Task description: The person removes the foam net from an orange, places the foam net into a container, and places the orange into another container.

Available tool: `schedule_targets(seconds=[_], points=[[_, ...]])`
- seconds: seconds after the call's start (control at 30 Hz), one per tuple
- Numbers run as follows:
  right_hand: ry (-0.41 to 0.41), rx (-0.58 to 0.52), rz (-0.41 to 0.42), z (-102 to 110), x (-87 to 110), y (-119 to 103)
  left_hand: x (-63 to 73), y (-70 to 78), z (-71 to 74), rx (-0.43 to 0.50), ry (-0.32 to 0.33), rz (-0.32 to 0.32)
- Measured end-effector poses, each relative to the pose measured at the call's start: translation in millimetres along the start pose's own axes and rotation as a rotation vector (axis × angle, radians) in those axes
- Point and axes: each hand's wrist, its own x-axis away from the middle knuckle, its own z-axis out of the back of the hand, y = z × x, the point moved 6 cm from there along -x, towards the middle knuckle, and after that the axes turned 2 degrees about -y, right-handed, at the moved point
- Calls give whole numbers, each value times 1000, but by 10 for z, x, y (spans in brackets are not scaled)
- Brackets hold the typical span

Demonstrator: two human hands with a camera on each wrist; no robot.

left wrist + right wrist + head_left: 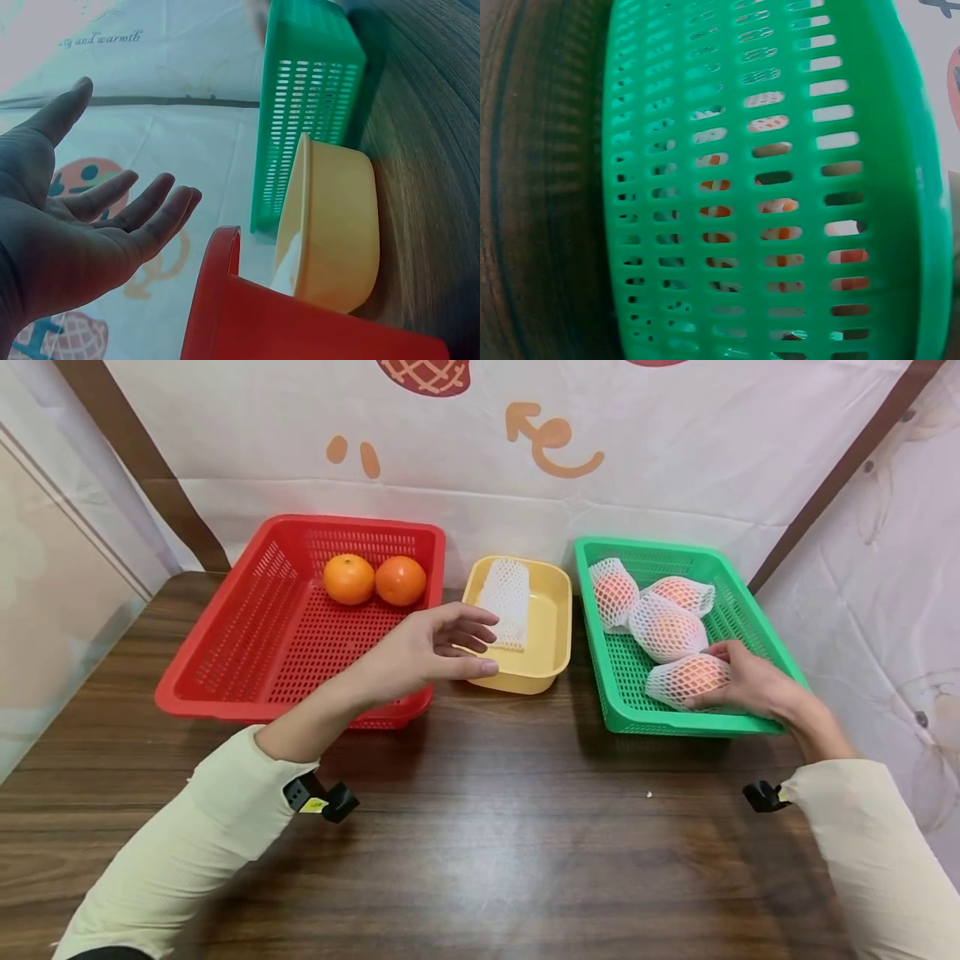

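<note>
In the head view my right hand (pixel 750 683) grips an orange fruit in a white foam net (pixel 693 681) at the near right of the green basket (pixel 626 720). Several other netted fruits (pixel 667 625) lie behind it in the same basket. My left hand (pixel 438 643) hovers, fingers loosely bent and holding nothing, between the red basket (pixel 168 693) and the yellow tub (pixel 558 610). A flattened white foam net (pixel 506 602) leans inside the tub. In the right wrist view the basket wall (pixel 889 187) mostly hides the hand and fruit.
Two bare orange fruits, one (pixel 348 579) beside the other (pixel 401 581), sit at the back right of the red basket. All three containers stand on a dark wooden table (pixel 480 843) before a white printed cloth (pixel 480 518). A tiny white scrap (pixel 649 794) lies on the table.
</note>
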Motion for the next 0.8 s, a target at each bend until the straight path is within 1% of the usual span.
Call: schedule_targets(seconds=[0.07, 0.17, 0.33, 0.53, 0.67, 0.8], points=[[-3, 13, -20, -14, -5, 16, -5, -5, -9, 7, -1, -7], [18, 27, -32, -8, -3, 15, -9, -10, -17, 11, -1, -14], [68, 8, -43, 36, 56, -41, -9, -17, -31, 0, 7, 4], [109, -33, -19, 195, 197, -202, -32, -4, -77, -29, 10, 16], [139, -29, 5, 293, 274, -339, -49, 13, -138, -33, 6, 2], [176, -55, 33, 346, 346, -480, -77, 29, -219, -14, -9, -23]])
